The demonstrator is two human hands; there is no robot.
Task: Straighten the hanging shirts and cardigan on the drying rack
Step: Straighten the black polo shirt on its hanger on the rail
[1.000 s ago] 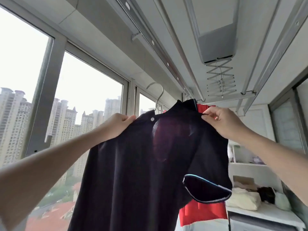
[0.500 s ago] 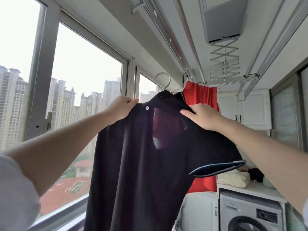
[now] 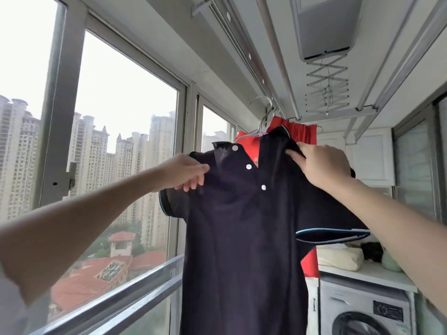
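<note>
A dark navy polo shirt (image 3: 244,238) with white buttons and light-blue sleeve trim hangs on a metal hanger (image 3: 262,122) hooked to the ceiling drying rack rail (image 3: 278,56). My left hand (image 3: 183,172) pinches the shirt's left shoulder. At the right shoulder, beside the collar, my right hand (image 3: 321,165) grips the fabric. The placket is open and shows red behind it. A red garment (image 3: 302,134) hangs directly behind the polo, mostly hidden. No cardigan can be made out.
Tall windows and a metal railing (image 3: 108,301) run along the left. A washing machine (image 3: 365,310) stands at lower right under a white counter (image 3: 362,274) with folded cloth on it. The rack's housing and scissor lift (image 3: 326,76) hang overhead.
The polo now faces me with its buttons and open collar showing. My left hand slid down onto the left shoulder, my right hand moved up beside the collar. The view tilted down.
</note>
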